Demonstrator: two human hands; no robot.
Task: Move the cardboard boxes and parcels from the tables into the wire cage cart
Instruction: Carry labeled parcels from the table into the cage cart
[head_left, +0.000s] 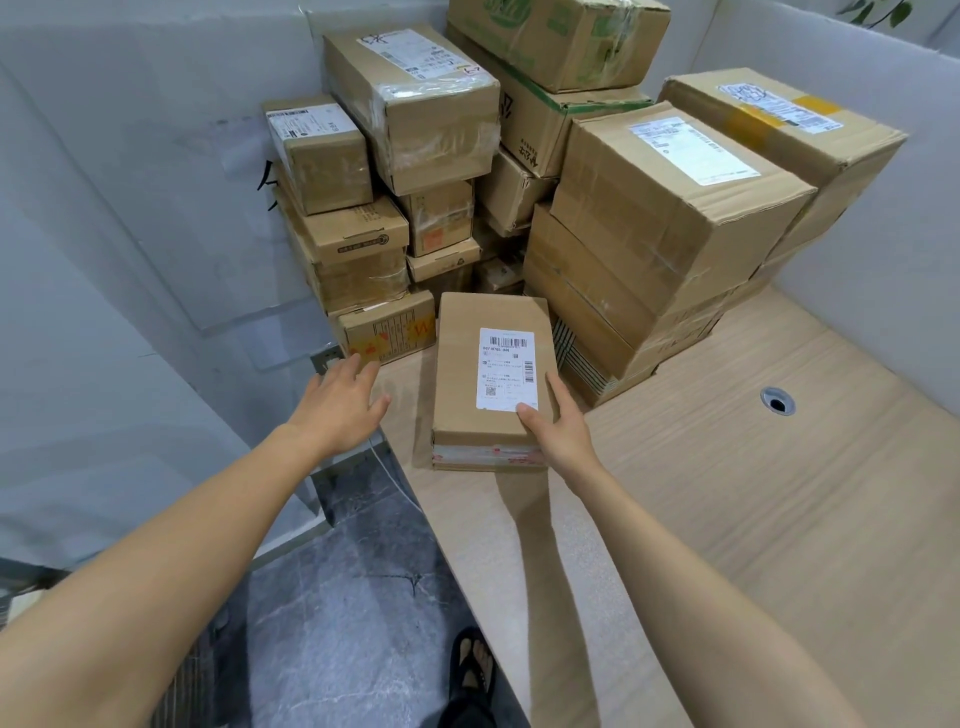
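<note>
Flat brown cardboard parcel on the pale wooden tabletop.
Our right hand gripped its near right corner, thumb on top; our left hand hovered beside it, fingers spread, empty.

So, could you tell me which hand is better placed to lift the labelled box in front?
The right hand: it grips the labelled box at its near right corner. The left hand hovers open, apart from it.
</note>
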